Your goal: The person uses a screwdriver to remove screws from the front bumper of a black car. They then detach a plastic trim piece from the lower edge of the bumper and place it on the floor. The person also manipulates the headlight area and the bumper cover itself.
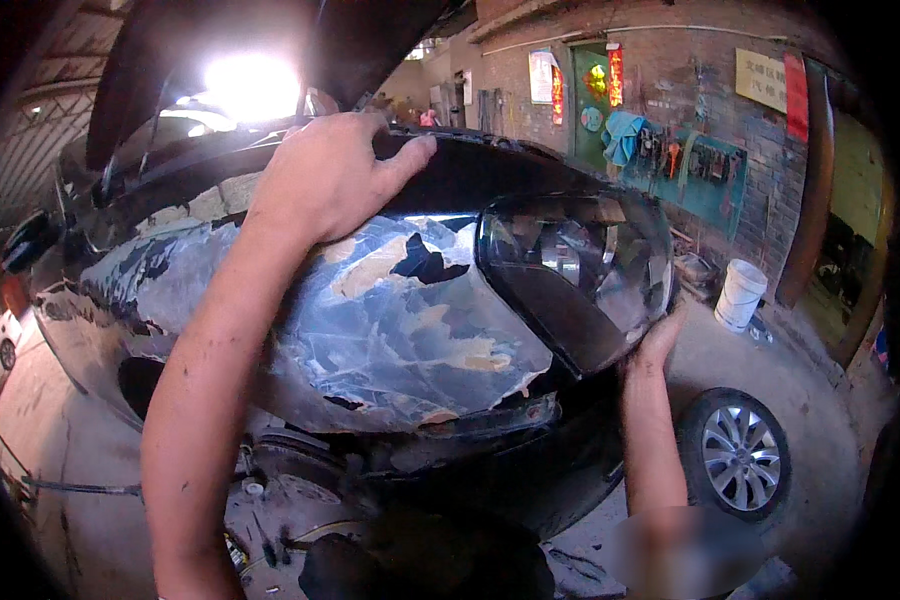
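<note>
A black car's front fender (410, 330) spreads across the middle, its paint sanded to patchy grey and beige with dark bare spots. My left hand (335, 165) rests over the fender's upper edge, thumb stretched away to the right; its fingertips are partly hidden beyond the edge. At the fender's right end sits a headlight (580, 270) with a clear lens. My right hand (660, 340) is against the headlight's lower right corner, palm at its edge and fingers hidden behind it.
The raised hood (200, 50) hangs overhead. A loose wheel (738, 453) is on the floor at right, below a white bucket (741, 295). A tool board (700, 175) hangs on the brick wall. Small tools (265, 540) and a hose (80, 488) lie low on the left.
</note>
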The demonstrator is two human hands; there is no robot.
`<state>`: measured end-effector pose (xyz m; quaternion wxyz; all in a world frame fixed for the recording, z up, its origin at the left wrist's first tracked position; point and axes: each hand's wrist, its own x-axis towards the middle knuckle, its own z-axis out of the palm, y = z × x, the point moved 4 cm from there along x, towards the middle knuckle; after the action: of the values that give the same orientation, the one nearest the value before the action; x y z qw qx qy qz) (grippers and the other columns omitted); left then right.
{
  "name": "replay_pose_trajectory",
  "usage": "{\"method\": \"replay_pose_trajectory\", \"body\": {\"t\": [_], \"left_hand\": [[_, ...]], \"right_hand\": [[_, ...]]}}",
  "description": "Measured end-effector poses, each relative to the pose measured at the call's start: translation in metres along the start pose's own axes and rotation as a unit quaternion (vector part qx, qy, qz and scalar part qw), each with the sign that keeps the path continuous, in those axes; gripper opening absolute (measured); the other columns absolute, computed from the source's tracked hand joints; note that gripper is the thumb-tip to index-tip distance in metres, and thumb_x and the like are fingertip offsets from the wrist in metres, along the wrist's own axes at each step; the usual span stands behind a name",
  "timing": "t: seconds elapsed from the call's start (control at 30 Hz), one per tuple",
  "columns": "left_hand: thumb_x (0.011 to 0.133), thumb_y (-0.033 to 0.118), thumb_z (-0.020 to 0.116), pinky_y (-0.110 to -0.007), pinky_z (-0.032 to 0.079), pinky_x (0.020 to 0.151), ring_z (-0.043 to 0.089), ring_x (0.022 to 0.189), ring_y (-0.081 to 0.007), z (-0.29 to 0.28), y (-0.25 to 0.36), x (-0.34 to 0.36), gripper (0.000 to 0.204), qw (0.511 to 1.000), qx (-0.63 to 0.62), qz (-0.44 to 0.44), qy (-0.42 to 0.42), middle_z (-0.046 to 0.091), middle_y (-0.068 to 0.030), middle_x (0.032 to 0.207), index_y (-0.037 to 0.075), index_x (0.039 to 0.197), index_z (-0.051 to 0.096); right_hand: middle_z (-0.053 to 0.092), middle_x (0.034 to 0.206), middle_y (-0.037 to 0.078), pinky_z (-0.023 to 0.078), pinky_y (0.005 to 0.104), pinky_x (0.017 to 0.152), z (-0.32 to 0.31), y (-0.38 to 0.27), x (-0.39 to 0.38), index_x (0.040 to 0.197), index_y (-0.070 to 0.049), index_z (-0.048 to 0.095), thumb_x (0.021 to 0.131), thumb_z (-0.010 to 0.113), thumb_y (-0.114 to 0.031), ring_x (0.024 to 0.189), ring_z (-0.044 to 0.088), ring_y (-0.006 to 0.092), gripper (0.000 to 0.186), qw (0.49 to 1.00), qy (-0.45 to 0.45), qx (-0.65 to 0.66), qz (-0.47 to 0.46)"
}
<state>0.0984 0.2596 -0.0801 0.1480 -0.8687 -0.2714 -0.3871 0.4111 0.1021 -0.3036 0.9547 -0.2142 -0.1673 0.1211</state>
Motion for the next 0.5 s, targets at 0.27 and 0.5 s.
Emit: {"method": "replay_pose_trajectory", "body": {"t": [0.27, 0.5], "left_hand": [[0.089, 0.051, 0.051, -0.038, 0.047, 0.084, 0.064, 0.089, -0.0341, 0.004, 0.003, -0.001, 0.057, 0.999, -0.036, 0.025, -0.005, 0.067, -0.0223, 0.095, -0.002, 0.104, 0.067], [0.094, 0.043, 0.051, -0.03, 0.044, 0.087, 0.059, 0.092, -0.0167, 0.003, -0.02, 0.004, 0.053, 0.997, -0.058, 0.047, -0.036, 0.066, -0.0121, 0.099, -0.006, 0.111, 0.063]], "right_hand": [[0.062, 0.11, 0.007, 0.045, 0.0357, 0.091, -0.025, 0.001, 0.002, 0.122, -0.006, 0.055, 0.095, 0.043, -0.041, 0.101, 0.059, 0.0222, 0.046, 0.997, 0.067, -0.01, 0.032], [0.055, 0.124, 0.006, 0.033, 0.0339, 0.104, 0.011, -0.038, -0.08, 0.123, -0.005, 0.053, 0.096, 0.048, -0.033, 0.118, 0.049, 0.0213, 0.04, 0.994, 0.052, -0.077, 0.056]]}}
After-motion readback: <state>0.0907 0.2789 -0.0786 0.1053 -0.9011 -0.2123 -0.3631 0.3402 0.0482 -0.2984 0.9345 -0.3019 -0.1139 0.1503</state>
